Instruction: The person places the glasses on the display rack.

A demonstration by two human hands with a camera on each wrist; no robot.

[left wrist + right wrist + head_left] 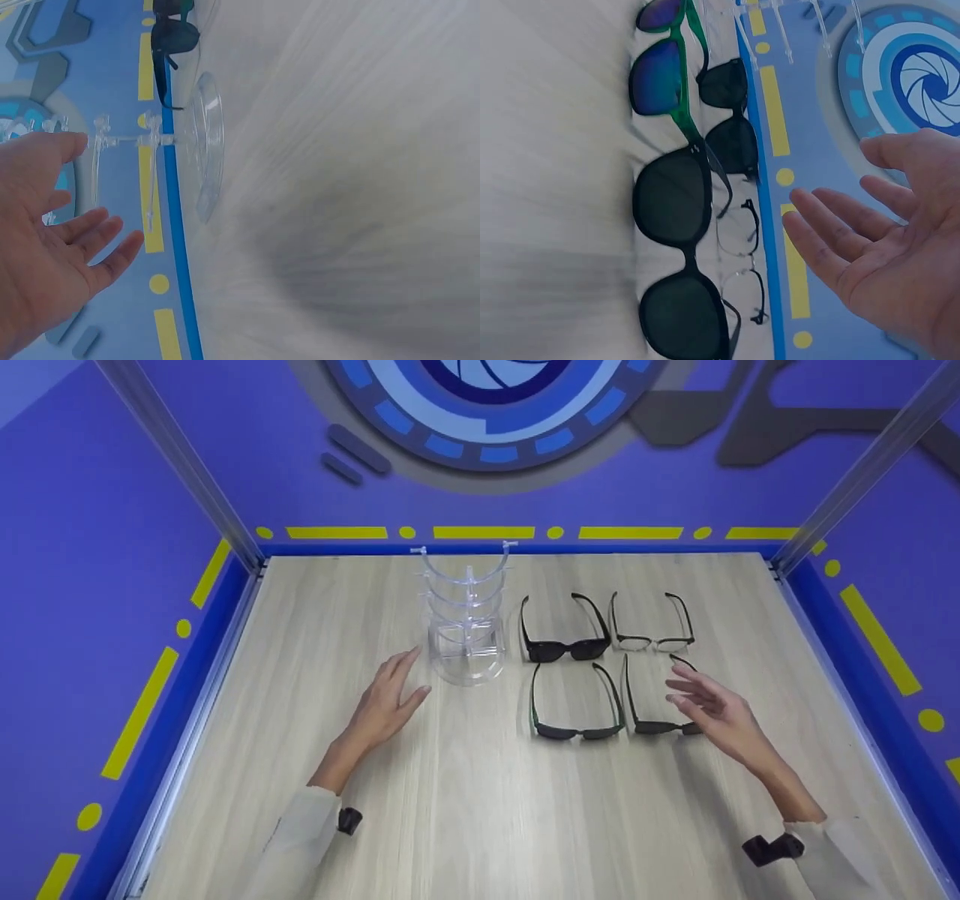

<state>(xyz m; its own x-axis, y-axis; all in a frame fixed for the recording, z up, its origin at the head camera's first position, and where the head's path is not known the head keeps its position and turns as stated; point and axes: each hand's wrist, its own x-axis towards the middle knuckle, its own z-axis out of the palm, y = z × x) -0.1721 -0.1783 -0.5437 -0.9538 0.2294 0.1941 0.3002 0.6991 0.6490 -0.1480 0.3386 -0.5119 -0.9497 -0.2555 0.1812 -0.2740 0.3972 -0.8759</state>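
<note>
My left hand [381, 703] hovers just left of a clear plastic eyewear stand [469, 678], fingers extended and holding nothing. The stand has several curved tiers above a rounded base, and no glasses hang on it. On the right, my right hand [724, 721] is held above black sunglasses [651, 727], partly covering them in the head view; its fingers are loosely spread, with nothing in them. Beside those lie sunglasses with green on the frame [656, 79]. Behind them are thick black sunglasses [547, 652] and clear-lens glasses [673, 645]. All have their temples unfolded.
Everything stands on a pale wood-grain table [480, 810]. Blue-purple panels with yellow dashes [484, 532] enclose the back and both sides, with metal posts [180, 457] at the corners. Small black devices [772, 849] sit at both sleeve cuffs.
</note>
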